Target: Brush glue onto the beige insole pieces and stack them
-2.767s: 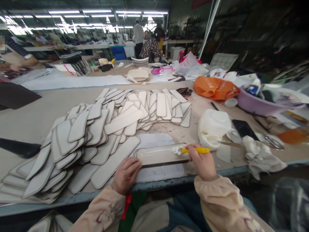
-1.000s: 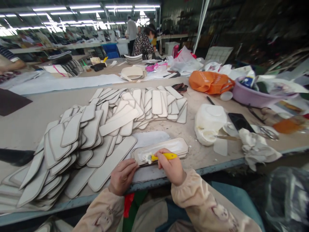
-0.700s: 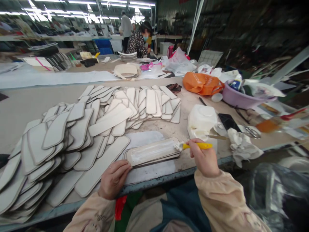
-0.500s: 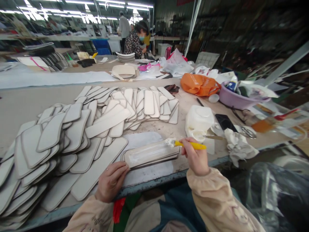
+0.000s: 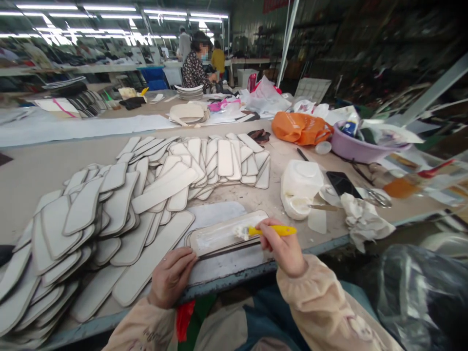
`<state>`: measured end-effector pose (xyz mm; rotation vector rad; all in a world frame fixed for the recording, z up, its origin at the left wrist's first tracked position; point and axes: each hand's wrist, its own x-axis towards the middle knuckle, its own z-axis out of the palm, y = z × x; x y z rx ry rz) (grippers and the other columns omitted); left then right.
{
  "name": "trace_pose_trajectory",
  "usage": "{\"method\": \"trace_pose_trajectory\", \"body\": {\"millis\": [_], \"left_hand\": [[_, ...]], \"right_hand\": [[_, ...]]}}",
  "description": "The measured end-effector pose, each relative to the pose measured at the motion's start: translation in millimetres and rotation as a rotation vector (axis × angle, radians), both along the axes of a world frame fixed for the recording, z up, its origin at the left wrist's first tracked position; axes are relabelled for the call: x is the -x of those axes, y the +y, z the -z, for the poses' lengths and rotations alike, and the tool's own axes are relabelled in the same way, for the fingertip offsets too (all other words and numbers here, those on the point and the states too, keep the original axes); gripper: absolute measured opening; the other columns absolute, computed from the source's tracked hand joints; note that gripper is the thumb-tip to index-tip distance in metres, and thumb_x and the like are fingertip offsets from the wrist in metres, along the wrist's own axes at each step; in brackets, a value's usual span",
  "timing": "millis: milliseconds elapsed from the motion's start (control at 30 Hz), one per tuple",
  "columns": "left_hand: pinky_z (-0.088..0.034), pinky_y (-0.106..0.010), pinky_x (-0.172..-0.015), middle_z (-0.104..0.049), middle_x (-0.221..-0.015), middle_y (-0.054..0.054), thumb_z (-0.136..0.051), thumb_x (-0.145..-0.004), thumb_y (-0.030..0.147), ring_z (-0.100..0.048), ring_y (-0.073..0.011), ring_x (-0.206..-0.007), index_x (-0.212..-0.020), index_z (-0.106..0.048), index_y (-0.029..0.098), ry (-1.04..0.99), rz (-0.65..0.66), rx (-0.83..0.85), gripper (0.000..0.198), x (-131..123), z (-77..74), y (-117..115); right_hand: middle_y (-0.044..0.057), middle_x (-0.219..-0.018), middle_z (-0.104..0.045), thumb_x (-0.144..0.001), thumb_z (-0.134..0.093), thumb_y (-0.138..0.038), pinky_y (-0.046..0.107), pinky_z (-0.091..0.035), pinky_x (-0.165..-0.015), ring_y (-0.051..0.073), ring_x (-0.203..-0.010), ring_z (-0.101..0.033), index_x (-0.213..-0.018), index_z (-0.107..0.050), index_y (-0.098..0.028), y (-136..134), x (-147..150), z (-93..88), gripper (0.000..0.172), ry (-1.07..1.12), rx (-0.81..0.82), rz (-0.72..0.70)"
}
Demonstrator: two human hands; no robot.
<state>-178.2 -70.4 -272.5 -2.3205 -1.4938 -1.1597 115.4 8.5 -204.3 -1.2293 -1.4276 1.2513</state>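
Observation:
A brush with a yellow handle (image 5: 280, 230) is gripped in my right hand (image 5: 283, 247). Its bristles (image 5: 241, 232), thick with white paste, touch the top of a long pale panel (image 5: 215, 237) with rounded corners. White smears run along that panel, which lies on a few similar ones. My left hand (image 5: 173, 275) is closed at the panel's left end, fingers together on its edge; the thumb is mostly hidden. Under the panels lies a whitish sheet (image 5: 215, 209). To the right stands a cut-open white plastic jug (image 5: 302, 183) with pale paste at its mouth.
Overlapping pale panels (image 5: 119, 195) cover the table's left and middle. At right are a black phone (image 5: 342, 184), crumpled tissue (image 5: 365, 219), scissors (image 5: 378, 197), an orange bag (image 5: 302, 127) and a purple basin (image 5: 360, 148). The table's front edge (image 5: 234, 273) is close. A person (image 5: 195, 68) works beyond.
My right hand and the brush have moved left along the panel, from its right end toward the middle. My left hand stays at the left end. The view has shifted slightly.

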Motion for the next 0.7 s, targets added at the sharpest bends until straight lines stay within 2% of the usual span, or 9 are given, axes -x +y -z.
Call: {"method": "trace_pose_trajectory", "body": {"millis": [133,200,267,367,567,633,700], "left_hand": [[-0.058,-0.031,-0.081,-0.071,-0.093,-0.005,-0.066,-0.082,0.012,-0.068,-0.0174,-0.089,-0.095,-0.07,0.019,0.005,-0.009,0.008,0.015,-3,-1.6,-2],[-0.058,-0.031,-0.081,-0.071,-0.092,-0.005,-0.066,-0.081,0.011,-0.068,-0.0173,-0.089,-0.094,-0.07,0.019,0.009,-0.013,0.013,0.016,-4,-3.0,-2],[-0.058,-0.03,-0.081,-0.071,-0.092,-0.005,-0.066,-0.081,0.01,-0.068,-0.0172,-0.089,-0.095,-0.07,0.019,0.01,-0.013,0.019,0.017,-5,-4.2,-2],[-0.059,-0.031,-0.08,-0.071,-0.092,-0.005,-0.067,-0.081,0.01,-0.068,-0.0171,-0.089,-0.094,-0.07,0.019,-0.017,-0.007,0.024,0.016,-4,-4.0,-1],[-0.06,-0.033,-0.08,-0.071,-0.09,-0.006,-0.063,-0.084,0.015,-0.069,-0.0182,-0.089,-0.093,-0.071,0.022,-0.079,-0.06,0.07,0.014,-8,-6.5,-5],[-0.061,-0.032,-0.078,-0.071,-0.091,-0.007,-0.059,-0.086,0.017,-0.069,-0.0184,-0.088,-0.094,-0.071,0.022,-0.135,-0.066,0.108,0.015,-11,-12.9,-9],[-0.062,-0.031,-0.075,-0.07,-0.093,-0.008,-0.057,-0.087,0.021,-0.069,-0.0187,-0.087,-0.098,-0.07,0.024,-0.186,-0.06,0.16,0.018,-12,-21.1,-11]], "right_hand": [[-0.002,-0.061,-0.059,-0.091,-0.05,-0.047,0.023,-0.042,-0.053,0.011,-0.053,-0.051,-0.093,-0.059,-0.019,-19,57,21.5,0.029,0.215,0.093,-0.195],[-0.002,-0.062,-0.06,-0.091,-0.05,-0.046,0.022,-0.043,-0.054,0.011,-0.054,-0.052,-0.092,-0.059,-0.019,-24,74,27.6,0.028,0.204,0.113,-0.257],[-0.002,-0.06,-0.06,-0.091,-0.049,-0.044,0.022,-0.043,-0.054,0.011,-0.053,-0.053,-0.091,-0.06,-0.02,-21,78,29.3,0.027,0.146,0.098,-0.271],[-0.003,-0.056,-0.059,-0.09,-0.048,-0.042,0.023,-0.041,-0.053,0.012,-0.052,-0.054,-0.088,-0.062,-0.02,-6,56,23.8,0.026,0.015,0.063,-0.163],[-0.002,-0.051,-0.056,-0.085,-0.05,-0.042,0.026,-0.043,-0.056,0.015,-0.051,-0.054,-0.077,-0.064,-0.02,19,-21,-2.6,0.028,-0.307,-0.016,0.173],[-0.001,-0.054,-0.058,-0.083,-0.051,-0.047,0.027,-0.044,-0.053,0.016,-0.051,-0.055,-0.074,-0.064,-0.021,19,-35,-6.7,0.03,-0.312,-0.086,0.217],[0.0,-0.055,-0.057,-0.083,-0.052,-0.052,0.028,-0.044,-0.047,0.016,-0.047,-0.053,-0.077,-0.064,-0.022,16,-41,-5.8,0.033,-0.224,-0.16,0.179]]}}
